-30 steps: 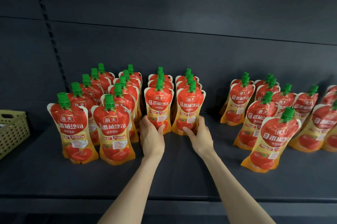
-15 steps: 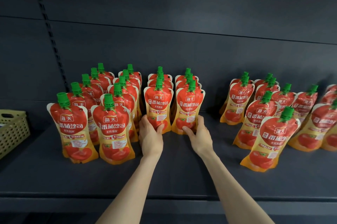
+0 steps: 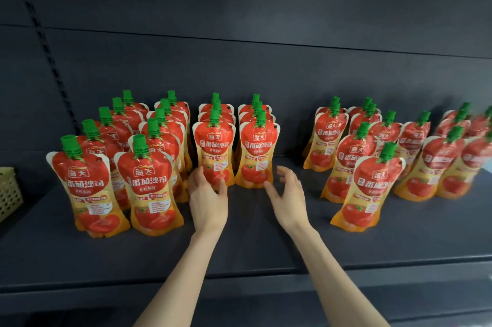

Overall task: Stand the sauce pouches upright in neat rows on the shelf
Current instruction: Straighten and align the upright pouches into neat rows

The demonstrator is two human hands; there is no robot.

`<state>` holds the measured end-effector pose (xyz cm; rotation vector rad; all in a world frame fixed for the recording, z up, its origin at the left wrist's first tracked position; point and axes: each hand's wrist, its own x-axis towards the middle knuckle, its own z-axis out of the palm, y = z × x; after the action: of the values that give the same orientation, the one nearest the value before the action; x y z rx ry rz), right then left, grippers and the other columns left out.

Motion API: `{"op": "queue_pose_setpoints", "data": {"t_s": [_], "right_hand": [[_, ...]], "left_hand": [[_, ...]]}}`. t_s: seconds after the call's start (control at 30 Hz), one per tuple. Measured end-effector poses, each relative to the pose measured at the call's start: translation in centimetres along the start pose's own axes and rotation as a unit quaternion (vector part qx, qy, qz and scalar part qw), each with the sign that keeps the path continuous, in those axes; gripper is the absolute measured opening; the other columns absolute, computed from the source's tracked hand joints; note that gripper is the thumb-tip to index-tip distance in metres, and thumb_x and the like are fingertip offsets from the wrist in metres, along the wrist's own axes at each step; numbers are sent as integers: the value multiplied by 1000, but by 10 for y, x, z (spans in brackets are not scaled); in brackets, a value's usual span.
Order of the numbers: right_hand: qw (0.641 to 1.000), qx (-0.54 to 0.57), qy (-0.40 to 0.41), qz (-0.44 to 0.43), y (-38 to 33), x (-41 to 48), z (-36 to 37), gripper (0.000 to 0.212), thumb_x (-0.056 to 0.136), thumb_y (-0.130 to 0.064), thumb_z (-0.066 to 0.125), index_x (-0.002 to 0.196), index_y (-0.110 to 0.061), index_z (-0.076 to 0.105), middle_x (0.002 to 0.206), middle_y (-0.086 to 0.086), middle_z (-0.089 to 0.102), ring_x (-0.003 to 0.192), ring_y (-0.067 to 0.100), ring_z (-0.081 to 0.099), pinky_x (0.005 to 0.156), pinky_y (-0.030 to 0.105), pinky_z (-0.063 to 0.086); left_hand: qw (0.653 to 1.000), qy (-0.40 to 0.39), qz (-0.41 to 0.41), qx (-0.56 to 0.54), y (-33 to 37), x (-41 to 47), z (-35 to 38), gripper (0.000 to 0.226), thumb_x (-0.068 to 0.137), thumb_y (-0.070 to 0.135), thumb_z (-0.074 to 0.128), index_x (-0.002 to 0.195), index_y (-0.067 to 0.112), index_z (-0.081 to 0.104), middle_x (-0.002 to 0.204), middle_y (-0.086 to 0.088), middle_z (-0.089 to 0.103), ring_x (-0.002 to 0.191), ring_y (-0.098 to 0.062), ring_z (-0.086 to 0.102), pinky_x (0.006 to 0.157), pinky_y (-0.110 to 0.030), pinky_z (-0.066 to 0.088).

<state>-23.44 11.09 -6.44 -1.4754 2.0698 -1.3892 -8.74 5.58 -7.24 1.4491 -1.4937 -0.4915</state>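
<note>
Red and yellow sauce pouches with green caps stand upright on a dark shelf [image 3: 239,241]. Two long rows stand at the left, two shorter rows in the middle, and a looser group at the right. My left hand [image 3: 207,199] grips the base of the front pouch of the left middle row [image 3: 214,148], thumb on its front. My right hand [image 3: 288,199] is open with fingers spread, just right of the front pouch of the right middle row [image 3: 257,151]; only its thumb tip is at the pouch's lower corner.
A yellow perforated basket [image 3: 9,193] sits at the far left edge of the shelf. The right group's front pouch [image 3: 368,188] stands forward of the others. Bare shelf lies in front of the middle rows and between the middle and right groups.
My right hand has let go of the right middle pouch and drawn back to the right with fingers spread. My left hand stays on its pouch.
</note>
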Motion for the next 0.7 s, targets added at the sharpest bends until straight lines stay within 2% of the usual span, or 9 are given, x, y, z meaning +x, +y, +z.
{"op": "queue_pose_setpoints", "data": {"t_s": [0.1, 0.2, 0.23, 0.33, 0.43, 0.5, 0.57, 0.63, 0.7], "right_hand": [[998, 16, 39, -36, -3, -23, -31, 30, 91, -24, 58, 120, -16, 54, 118, -3, 58, 109, 11, 54, 91, 28, 48], [992, 44, 102, -54, 1, -46, -71, 15, 90, -19, 59, 104, -17, 61, 98, -8, 64, 91, 2, 60, 76, 11, 47], [989, 58, 122, -55, 4, -53, -85, 11, 89, -18, 60, 100, -17, 62, 94, -9, 65, 88, 0, 60, 73, 8, 46], [978, 101, 175, -48, 21, -66, -120, 6, 88, -17, 62, 93, -21, 63, 87, -7, 67, 80, 5, 62, 68, 15, 48], [972, 93, 211, -31, 48, -64, -145, 14, 86, -22, 64, 98, -24, 56, 97, -6, 60, 87, 9, 59, 73, 24, 49], [979, 106, 172, -14, 66, -54, -158, 32, 84, -25, 67, 111, -24, 50, 107, -12, 53, 98, 4, 55, 80, 20, 47], [987, 147, 68, 7, 81, -40, -168, 42, 83, -27, 68, 119, -24, 47, 114, -16, 55, 104, 1, 55, 84, 17, 48], [980, 194, -42, 21, 93, -28, -174, 39, 84, -27, 66, 119, -23, 50, 113, -12, 62, 105, 5, 60, 86, 22, 51], [968, 224, -108, 16, 102, -19, -179, 30, 87, -25, 62, 116, -18, 55, 111, -5, 67, 105, 10, 63, 89, 28, 53]], "left_hand": [[999, -6, 27, -47, 13, -19, -6, 33, 86, 20, 62, 117, 9, 54, 117, -10, 57, 105, -26, 57, 87, -40, 51], [988, -62, 57, -130, 37, -51, -4, 16, 86, 15, 62, 101, 16, 58, 100, 3, 61, 89, -6, 58, 73, -11, 46], [982, -85, 58, -158, 46, -63, 0, 13, 86, 15, 62, 99, 18, 58, 96, 7, 61, 86, -2, 58, 70, -6, 44], [962, -163, 45, -214, 68, -96, 23, 10, 87, 20, 61, 97, 21, 59, 94, 13, 63, 87, 5, 59, 71, -3, 43], [941, -229, 35, -246, 87, -122, 52, 15, 88, 26, 60, 102, 24, 58, 99, 15, 62, 94, 7, 58, 76, -7, 44], [930, -250, 36, -267, 102, -132, 69, 20, 89, 28, 58, 109, 27, 56, 104, 18, 61, 99, 9, 57, 79, -8, 45], [922, -256, 35, -289, 115, -138, 84, 23, 91, 26, 55, 113, 29, 54, 106, 20, 61, 100, 10, 56, 79, -8, 44], [922, -254, 35, -291, 122, -143, 96, 20, 91, 26, 54, 111, 31, 56, 106, 17, 64, 99, 5, 60, 79, -11, 47], [932, -227, 30, -281, 127, -147, 107, 14, 91, 26, 55, 103, 33, 57, 100, 15, 66, 95, 1, 63, 76, -12, 49]]}}
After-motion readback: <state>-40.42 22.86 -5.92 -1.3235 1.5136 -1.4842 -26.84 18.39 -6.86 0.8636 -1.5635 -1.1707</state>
